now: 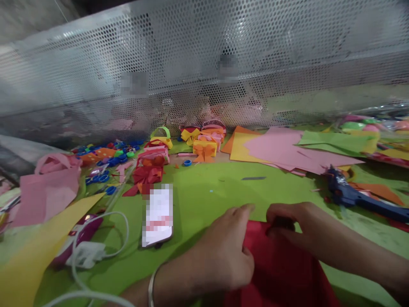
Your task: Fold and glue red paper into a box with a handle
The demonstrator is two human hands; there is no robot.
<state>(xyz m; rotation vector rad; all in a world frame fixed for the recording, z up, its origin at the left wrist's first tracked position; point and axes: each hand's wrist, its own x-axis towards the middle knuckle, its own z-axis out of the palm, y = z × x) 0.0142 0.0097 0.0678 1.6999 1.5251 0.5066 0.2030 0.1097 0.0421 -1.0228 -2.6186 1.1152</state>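
A red folded paper piece [284,273] lies in front of me, running off the bottom of the head view. My left hand [228,249], with a silver bangle at its wrist, grips the left side of the red paper, thumb on the near face and fingers along the far edge. At the paper's far edge my right hand [298,219] is curled, thumb and forefinger pinching the top right corner. Beyond the right hand lies a dark blue glue gun [354,196]. Left of my hands, a phone [158,215] with a lit, blurred screen rests on the green tabletop [198,209].
Small paper bags with bows [204,149] stand at the back. Pink sheets [281,149] and green sheets [338,143] lie back right. A white cable [128,230] loops at left, near a pink bag [53,187] and blue scissors [99,177]. A perforated metal panel [191,55] closes the rear.
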